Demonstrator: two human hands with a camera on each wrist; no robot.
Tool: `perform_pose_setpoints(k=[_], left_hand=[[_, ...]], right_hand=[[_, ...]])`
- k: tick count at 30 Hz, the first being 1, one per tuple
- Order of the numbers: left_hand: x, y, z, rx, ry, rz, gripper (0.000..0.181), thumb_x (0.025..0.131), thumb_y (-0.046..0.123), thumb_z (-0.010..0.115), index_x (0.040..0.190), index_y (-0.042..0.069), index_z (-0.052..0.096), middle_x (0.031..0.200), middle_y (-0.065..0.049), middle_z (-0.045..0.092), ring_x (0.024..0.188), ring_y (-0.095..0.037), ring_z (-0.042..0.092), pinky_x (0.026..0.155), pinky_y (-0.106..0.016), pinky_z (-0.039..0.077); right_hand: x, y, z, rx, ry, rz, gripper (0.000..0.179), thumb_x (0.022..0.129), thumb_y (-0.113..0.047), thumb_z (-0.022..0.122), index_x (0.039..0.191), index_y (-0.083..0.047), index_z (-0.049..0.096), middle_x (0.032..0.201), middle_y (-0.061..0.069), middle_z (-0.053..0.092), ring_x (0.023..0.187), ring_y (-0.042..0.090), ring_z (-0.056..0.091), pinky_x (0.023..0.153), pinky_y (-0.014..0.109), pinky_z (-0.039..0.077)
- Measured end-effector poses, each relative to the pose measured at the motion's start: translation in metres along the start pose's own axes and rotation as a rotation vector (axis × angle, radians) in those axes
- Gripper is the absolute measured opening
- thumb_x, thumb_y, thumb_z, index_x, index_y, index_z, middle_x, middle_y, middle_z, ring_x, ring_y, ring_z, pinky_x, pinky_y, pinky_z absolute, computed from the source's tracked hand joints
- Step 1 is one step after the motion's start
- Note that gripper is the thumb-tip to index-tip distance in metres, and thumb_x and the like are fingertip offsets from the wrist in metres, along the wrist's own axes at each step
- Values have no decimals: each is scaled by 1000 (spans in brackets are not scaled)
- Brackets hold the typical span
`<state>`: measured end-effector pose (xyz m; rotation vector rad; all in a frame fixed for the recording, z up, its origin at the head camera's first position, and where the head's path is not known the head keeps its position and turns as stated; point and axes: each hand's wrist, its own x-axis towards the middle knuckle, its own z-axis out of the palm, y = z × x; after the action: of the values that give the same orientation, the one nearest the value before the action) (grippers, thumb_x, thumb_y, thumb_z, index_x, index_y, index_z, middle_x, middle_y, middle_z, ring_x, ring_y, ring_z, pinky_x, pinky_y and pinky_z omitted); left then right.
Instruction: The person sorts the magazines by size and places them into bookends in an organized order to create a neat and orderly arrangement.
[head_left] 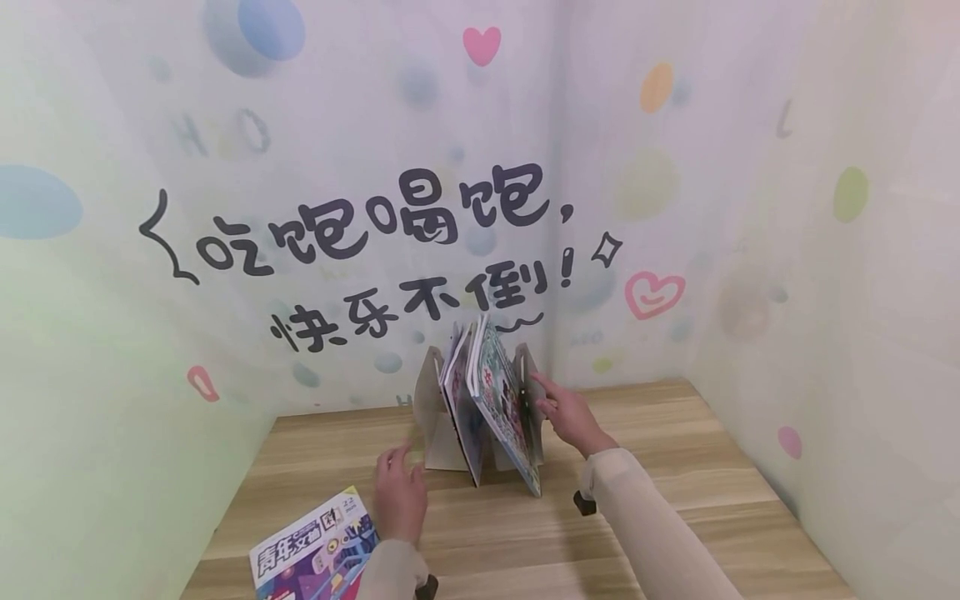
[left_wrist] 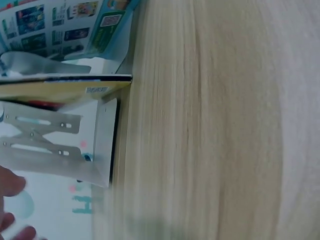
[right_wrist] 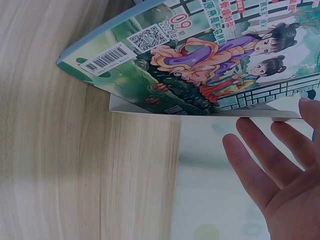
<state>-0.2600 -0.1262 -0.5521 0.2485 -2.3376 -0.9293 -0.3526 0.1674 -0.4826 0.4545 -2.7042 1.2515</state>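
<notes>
Several magazines (head_left: 504, 400) stand on edge, leaning, between the two upright panels of a light grey metal book stand (head_left: 430, 404). The right hand (head_left: 572, 417) touches the outer face of the right panel. In the right wrist view its fingers (right_wrist: 272, 162) are fairly straight against that panel, with the thumb near its edge. Next to the stand's left side is the left hand (head_left: 401, 496), apart from it and holding nothing. The left wrist view shows only some fingertips, close to the cut-out left panel (left_wrist: 40, 135). A colourful magazine (head_left: 311, 554) lies flat beside the left forearm.
The stand sits on a wood-grain table (head_left: 517, 542), toward the back. Pale printed walls (head_left: 360, 150) with dark lettering, dots and hearts enclose the table at the back and both sides. The standing magazines' lower corners jut out past the stand's front.
</notes>
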Motion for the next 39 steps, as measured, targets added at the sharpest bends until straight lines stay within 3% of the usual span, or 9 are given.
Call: perform_pose_setpoints(k=[2,6,12,19,27,35,39], left_hand=[[0,-4,-2,17,-41,-66,44,87,10,70,129,9,59,129,-14,52,115,-36,53,92,-53,46],[1,-12,-4,77,-80,-132,48,86,14,72,131,8,57,132,-18,51,117,-41,48,95,-57,38],[0,-24,-6,138,-92,-163,56,80,19,77,131,8,57,135,-21,48,121,-43,42,94,-63,34],[1,-35,-14,192,-191,-221,68,78,23,79,137,6,50,141,-25,40,122,-49,38,97,-68,26],[-1,-47,-28,294,-226,-237,75,77,27,79,140,5,46,141,-32,37,121,-55,36,97,-73,23],[0,-65,-44,359,-319,-282,82,74,33,76,140,0,41,133,-35,37,119,-58,33,94,-75,23],[1,-75,-48,335,-347,-325,85,74,32,75,142,-1,38,135,-35,32,121,-58,28,93,-78,18]], right_hand=[[0,0,0,10,-1,6,53,99,-10,56,149,-19,41,127,26,57,84,29,67,53,31,48],[0,1,1,48,-18,33,53,100,-11,55,150,-21,40,127,26,56,82,27,66,51,31,48],[0,1,2,79,-34,70,54,101,-13,54,151,-25,38,128,24,55,88,32,65,52,31,49],[0,2,2,68,-32,60,54,100,-12,54,151,-24,38,133,26,52,88,32,66,53,31,50],[0,3,2,59,-30,45,54,101,-13,54,151,-24,37,137,27,49,87,26,67,54,31,51],[0,0,1,83,-39,43,53,101,-13,53,151,-22,37,131,24,54,81,23,64,52,31,49],[0,-2,-1,91,-42,61,53,101,-14,52,151,-24,37,122,20,58,75,21,60,50,32,47]])
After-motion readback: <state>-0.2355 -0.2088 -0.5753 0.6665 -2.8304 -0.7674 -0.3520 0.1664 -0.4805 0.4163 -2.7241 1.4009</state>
